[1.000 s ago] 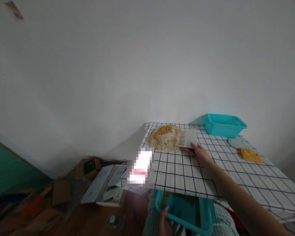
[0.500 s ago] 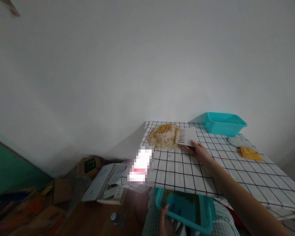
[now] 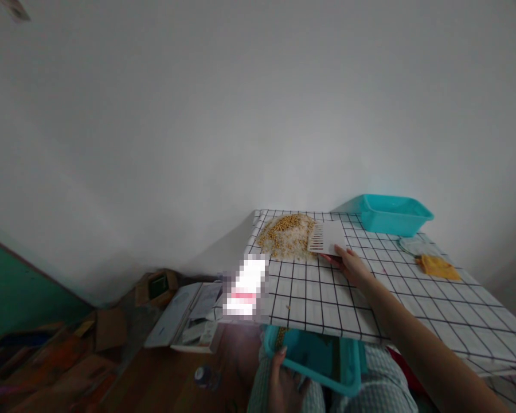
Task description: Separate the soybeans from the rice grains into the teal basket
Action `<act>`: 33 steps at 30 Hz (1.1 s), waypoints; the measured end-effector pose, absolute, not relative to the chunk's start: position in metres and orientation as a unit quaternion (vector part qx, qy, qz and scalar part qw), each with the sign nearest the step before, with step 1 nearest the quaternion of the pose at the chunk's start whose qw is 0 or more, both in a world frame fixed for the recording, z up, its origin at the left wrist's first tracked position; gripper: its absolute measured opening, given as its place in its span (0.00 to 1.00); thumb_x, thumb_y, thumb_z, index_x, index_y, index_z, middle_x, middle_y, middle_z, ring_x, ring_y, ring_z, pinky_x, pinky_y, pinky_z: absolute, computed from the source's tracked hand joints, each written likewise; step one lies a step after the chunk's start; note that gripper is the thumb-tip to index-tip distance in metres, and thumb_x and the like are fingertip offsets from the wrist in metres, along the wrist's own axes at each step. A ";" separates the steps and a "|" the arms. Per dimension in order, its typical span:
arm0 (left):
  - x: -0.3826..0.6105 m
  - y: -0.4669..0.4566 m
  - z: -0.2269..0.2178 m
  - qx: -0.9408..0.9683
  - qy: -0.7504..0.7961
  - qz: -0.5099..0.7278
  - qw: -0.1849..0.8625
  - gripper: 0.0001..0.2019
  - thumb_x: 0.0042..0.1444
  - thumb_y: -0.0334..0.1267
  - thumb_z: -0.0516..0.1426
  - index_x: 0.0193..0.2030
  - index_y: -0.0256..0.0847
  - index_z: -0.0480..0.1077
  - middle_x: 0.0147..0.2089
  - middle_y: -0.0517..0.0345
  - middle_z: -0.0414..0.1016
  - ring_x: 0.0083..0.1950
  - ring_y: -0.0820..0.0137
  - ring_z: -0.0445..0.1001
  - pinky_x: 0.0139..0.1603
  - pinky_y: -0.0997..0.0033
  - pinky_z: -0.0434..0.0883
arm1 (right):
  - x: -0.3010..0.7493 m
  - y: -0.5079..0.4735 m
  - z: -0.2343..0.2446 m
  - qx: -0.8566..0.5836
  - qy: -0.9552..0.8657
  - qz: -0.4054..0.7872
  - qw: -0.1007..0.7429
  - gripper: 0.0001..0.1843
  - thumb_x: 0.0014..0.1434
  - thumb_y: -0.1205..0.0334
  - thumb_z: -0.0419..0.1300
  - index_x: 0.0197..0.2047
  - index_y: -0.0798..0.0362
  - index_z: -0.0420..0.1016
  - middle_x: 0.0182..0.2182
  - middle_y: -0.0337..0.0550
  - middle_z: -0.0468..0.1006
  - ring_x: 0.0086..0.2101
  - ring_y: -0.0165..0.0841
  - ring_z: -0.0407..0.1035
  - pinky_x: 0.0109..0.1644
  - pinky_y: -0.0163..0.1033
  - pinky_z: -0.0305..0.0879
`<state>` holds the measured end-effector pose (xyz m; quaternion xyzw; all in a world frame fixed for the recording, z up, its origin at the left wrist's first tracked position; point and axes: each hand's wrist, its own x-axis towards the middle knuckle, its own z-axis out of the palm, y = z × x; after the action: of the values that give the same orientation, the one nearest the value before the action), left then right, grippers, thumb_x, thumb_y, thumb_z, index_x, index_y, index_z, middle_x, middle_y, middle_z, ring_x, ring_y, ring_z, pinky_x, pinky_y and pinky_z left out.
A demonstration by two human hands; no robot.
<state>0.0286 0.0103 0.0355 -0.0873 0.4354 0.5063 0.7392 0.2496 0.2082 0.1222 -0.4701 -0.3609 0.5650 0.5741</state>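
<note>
My right hand (image 3: 351, 265) reaches across the checked tablecloth (image 3: 327, 298) and grips a white comb-like scraper (image 3: 328, 238) by its near edge. The scraper's teeth touch the right side of a pile of yellow beans mixed with white grains (image 3: 287, 236) at the table's far left corner. My left hand (image 3: 285, 384) holds the rim of a teal plastic tray (image 3: 316, 361) on my lap, just under the table's near edge. A few beans lie in that tray.
A second teal tray (image 3: 391, 213) stands at the table's far side by the wall. A yellow cloth (image 3: 437, 266) and a clear bag (image 3: 415, 245) lie to its right. Books, boxes and a bottle (image 3: 204, 376) clutter the floor on the left.
The view has tilted slightly. My left hand has shifted the lap tray a little left and closer under the table edge. The scraper stays at the pile's right side.
</note>
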 end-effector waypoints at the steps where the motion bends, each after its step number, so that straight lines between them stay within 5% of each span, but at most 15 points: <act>1: 0.028 0.010 0.036 -0.084 0.439 0.508 0.736 0.31 0.52 0.48 0.56 0.63 0.48 0.58 0.64 0.43 0.67 0.53 0.53 0.74 0.46 0.56 0.69 | 0.250 0.208 0.122 -0.473 -0.359 0.567 0.571 0.07 0.61 0.59 0.56 0.41 0.51 0.72 0.50 0.49 0.80 0.49 0.42 0.76 0.60 0.47 0.69; 14: 0.014 0.010 0.038 -0.061 0.451 0.512 0.729 0.30 0.52 0.47 0.60 0.61 0.44 0.62 0.50 0.45 0.79 0.48 0.54 0.78 0.44 0.57 0.71 | 0.254 0.208 0.121 -0.445 -0.274 0.620 0.585 0.08 0.64 0.70 0.53 0.43 0.57 0.73 0.37 0.50 0.83 0.36 0.35 0.80 0.41 0.34 0.80; 28: 0.017 0.009 0.036 -0.066 0.435 0.529 0.726 0.32 0.51 0.49 0.60 0.63 0.44 0.60 0.59 0.41 0.74 0.50 0.52 0.77 0.47 0.54 0.69 | 0.256 0.208 0.131 -0.402 -0.231 0.685 0.561 0.12 0.67 0.72 0.50 0.52 0.61 0.68 0.37 0.51 0.83 0.36 0.33 0.80 0.40 0.31 0.79; 33: 0.017 0.009 0.039 -0.067 0.446 0.523 0.723 0.28 0.52 0.49 0.59 0.59 0.45 0.64 0.54 0.44 0.77 0.48 0.53 0.78 0.44 0.55 0.70 | 0.256 0.206 0.134 -0.396 -0.224 0.696 0.555 0.13 0.68 0.71 0.49 0.53 0.62 0.67 0.37 0.52 0.83 0.36 0.32 0.80 0.39 0.29 0.78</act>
<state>0.0170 0.0086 0.0386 -0.0668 0.4463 0.5235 0.7227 0.2560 0.2059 0.1338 -0.3964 -0.2237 0.6961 0.5551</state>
